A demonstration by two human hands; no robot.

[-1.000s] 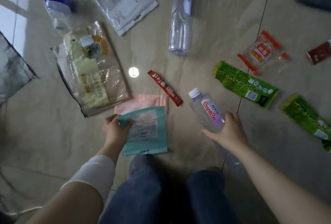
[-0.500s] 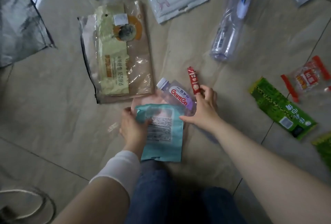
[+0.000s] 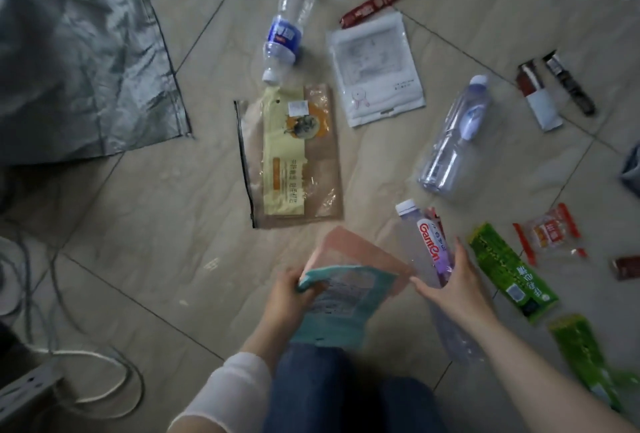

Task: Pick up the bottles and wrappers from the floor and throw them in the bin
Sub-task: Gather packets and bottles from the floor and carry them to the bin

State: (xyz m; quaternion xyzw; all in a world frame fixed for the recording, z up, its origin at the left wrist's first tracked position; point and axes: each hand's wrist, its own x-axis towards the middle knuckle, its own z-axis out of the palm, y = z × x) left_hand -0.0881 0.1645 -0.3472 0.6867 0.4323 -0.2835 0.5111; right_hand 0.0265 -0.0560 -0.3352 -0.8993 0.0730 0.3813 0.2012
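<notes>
My left hand (image 3: 289,294) grips a teal pouch (image 3: 341,308) together with a pink wrapper (image 3: 360,252) behind it, both lifted off the floor. My right hand (image 3: 453,285) holds a clear bottle with a red-lettered label (image 3: 427,245) and a thin red stick wrapper (image 3: 434,216) pressed against it. On the tiles lie a blue-labelled bottle (image 3: 287,27), a second clear bottle (image 3: 453,140), a large brown and yellow zip bag (image 3: 294,159), a white pouch (image 3: 375,69), and two green wrappers (image 3: 512,270) (image 3: 585,356). The grey bin bag (image 3: 76,51) sits at the top left.
A red and clear candy wrapper (image 3: 550,235), dark stick wrappers (image 3: 372,4) (image 3: 568,84) (image 3: 627,268) and a brown and white packet (image 3: 538,98) lie at the right. Cables (image 3: 69,346) and a power strip (image 3: 24,387) lie at the lower left. My jeans-clad knees (image 3: 346,391) are below.
My right hand has picked up the red stick wrapper along with the bottle and drawn back to the right. My left hand has lifted the pink wrapper with the teal pouch. The view turned left.
</notes>
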